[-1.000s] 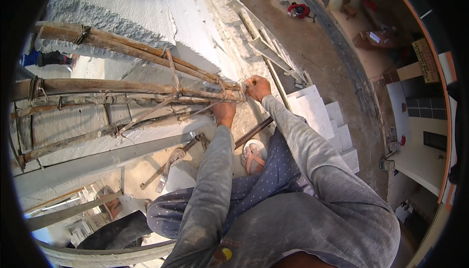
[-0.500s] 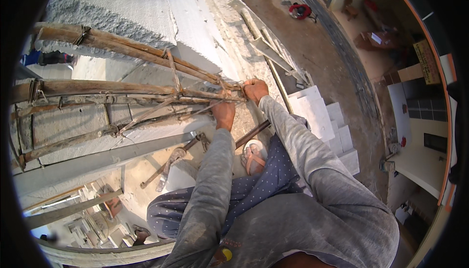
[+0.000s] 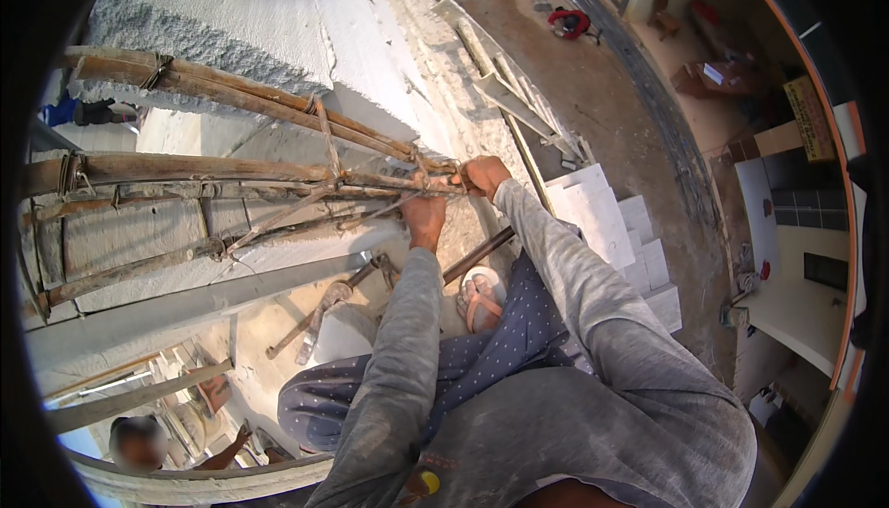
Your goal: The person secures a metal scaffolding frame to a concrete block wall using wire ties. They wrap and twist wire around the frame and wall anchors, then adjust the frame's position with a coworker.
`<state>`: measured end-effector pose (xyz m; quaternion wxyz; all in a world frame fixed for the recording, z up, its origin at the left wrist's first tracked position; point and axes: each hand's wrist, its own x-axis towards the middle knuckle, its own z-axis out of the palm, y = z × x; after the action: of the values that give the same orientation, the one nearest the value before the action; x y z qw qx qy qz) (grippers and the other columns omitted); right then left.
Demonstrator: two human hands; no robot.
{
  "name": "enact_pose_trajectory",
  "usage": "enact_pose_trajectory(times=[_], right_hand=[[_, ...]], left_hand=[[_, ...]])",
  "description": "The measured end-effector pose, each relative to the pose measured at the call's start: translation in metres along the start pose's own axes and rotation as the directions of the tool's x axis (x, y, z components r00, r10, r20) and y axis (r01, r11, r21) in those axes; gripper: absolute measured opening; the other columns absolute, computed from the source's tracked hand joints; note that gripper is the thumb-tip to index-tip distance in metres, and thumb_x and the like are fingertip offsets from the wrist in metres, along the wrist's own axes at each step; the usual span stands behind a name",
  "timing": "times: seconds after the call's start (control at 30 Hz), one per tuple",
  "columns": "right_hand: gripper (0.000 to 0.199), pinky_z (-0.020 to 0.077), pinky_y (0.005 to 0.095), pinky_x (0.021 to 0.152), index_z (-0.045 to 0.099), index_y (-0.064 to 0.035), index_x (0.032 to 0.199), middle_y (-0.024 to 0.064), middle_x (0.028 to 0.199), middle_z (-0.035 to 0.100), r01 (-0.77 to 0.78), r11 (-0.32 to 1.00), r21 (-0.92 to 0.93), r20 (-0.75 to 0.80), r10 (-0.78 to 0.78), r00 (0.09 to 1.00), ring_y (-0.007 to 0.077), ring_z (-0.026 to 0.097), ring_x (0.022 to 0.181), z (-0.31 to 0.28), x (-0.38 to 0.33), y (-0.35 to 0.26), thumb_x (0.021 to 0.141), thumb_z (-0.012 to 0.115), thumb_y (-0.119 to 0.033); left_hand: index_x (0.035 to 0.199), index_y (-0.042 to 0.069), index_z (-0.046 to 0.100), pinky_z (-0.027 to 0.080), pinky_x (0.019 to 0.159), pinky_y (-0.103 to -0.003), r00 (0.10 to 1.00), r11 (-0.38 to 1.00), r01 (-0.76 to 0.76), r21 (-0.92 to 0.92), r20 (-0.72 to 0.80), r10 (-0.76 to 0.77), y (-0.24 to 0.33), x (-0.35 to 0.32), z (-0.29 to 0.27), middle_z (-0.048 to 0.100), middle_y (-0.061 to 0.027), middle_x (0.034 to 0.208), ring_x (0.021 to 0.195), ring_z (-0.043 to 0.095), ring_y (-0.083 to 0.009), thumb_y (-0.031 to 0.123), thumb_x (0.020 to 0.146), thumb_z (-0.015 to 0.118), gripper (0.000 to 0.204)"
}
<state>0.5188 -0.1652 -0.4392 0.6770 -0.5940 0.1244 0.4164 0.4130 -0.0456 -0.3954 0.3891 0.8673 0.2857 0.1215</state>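
Note:
Several bamboo poles (image 3: 269, 170) bound with cord converge from the left toward my two hands. My left hand (image 3: 424, 219) is closed round the lower side of the pole ends, its fingertips partly hidden behind them. Right beside it, my right hand (image 3: 483, 176) is closed at the very tips of the poles with fingers pinched together. Whatever thin thing it may pinch there is too small to make out. Cord lashings (image 3: 335, 175) tie a short crosspiece to the poles left of my hands.
White blocks (image 3: 597, 216) are stacked in steps right of my arm, above the ground far below. A metal pipe (image 3: 480, 253) lies by my sandalled foot (image 3: 482, 300). A rough concrete slab (image 3: 231, 8) rises beyond the poles. At lower left is another person (image 3: 139, 443).
My hands have shifted slightly at the pole ends, the right one a little lower. A person with an outstretched arm has come into view at lower left.

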Motion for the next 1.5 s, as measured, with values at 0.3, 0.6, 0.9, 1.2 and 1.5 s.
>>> enact_pose_trajectory(times=[0.3, 0.6, 0.9, 1.2, 1.5], right_hand=[[0.027, 0.0552, 0.0366, 0.075, 0.069, -0.0084, 0.115, 0.0139, 0.095, 0.073, 0.432, 0.684, -0.588, -0.004, -0.537, 0.844, 0.025, 0.071, 0.079, 0.009, -0.03, 0.006, 0.09, 0.066, -0.02], [0.021, 0.0554, 0.0412, 0.077, 0.076, -0.006, 0.099, 0.0203, 0.086, 0.073, 0.405, 0.723, -0.56, -0.108, -0.548, 0.83, 0.0318, 0.071, 0.079, 0.02, -0.058, 0.009, 0.081, 0.072, -0.016], [0.019, 0.055, 0.0403, 0.075, 0.076, -0.0075, 0.099, 0.0171, 0.089, 0.072, 0.551, 0.571, -0.609, 0.184, -0.574, 0.798, 0.0324, 0.07, 0.08, -0.002, -0.055, -0.011, 0.083, 0.071, -0.017], [0.01, 0.0505, 0.0471, 0.072, 0.066, -0.0031, 0.09, 0.0204, 0.093, 0.065, 0.782, 0.219, -0.584, 0.366, -0.788, 0.494, 0.0415, 0.063, 0.083, -0.004, -0.049, -0.003, 0.088, 0.064, -0.013], [0.02, 0.0531, 0.0391, 0.073, 0.065, -0.0041, 0.111, 0.0136, 0.098, 0.065, 0.747, 0.472, -0.469, 0.166, -0.783, 0.599, 0.03, 0.065, 0.08, -0.004, -0.045, 0.023, 0.091, 0.063, -0.005]], left_hand=[[0.111, 0.0, 0.068, 0.047, 0.09, -0.042, 0.998, 0.997, 0.039, 0.062, -0.056, -0.036, 0.004, -0.006, 0.0, 0.069, -0.0229, 0.109, 0.102, 0.064, -0.0366, 0.023, 0.09, 0.068, 0.031], [0.115, -0.007, 0.068, 0.055, 0.072, -0.033, 0.982, 0.963, 0.154, -0.221, 0.146, -0.123, 0.007, -0.003, -0.009, 0.072, -0.013, 0.103, 0.087, 0.068, -0.0182, 0.014, 0.088, 0.077, 0.035], [0.114, -0.006, 0.064, 0.052, 0.085, -0.04, 0.951, 0.943, 0.308, -0.126, 0.054, -0.304, -0.014, -0.005, -0.005, 0.067, -0.0202, 0.113, 0.103, 0.065, -0.0291, 0.023, 0.094, 0.069, 0.035], [0.115, -0.005, 0.065, 0.048, 0.094, -0.044, 0.963, 0.971, 0.063, 0.23, 0.24, -0.119, 0.002, -0.004, -0.022, 0.064, -0.0298, 0.118, 0.112, 0.061, -0.0414, 0.035, 0.096, 0.061, 0.045], [0.1, -0.006, 0.071, 0.052, 0.087, -0.047, 0.924, 0.884, 0.039, 0.466, 0.32, -0.209, 0.011, 0.006, -0.029, 0.066, -0.0328, 0.104, 0.1, 0.065, -0.043, 0.029, 0.093, 0.059, 0.037]])
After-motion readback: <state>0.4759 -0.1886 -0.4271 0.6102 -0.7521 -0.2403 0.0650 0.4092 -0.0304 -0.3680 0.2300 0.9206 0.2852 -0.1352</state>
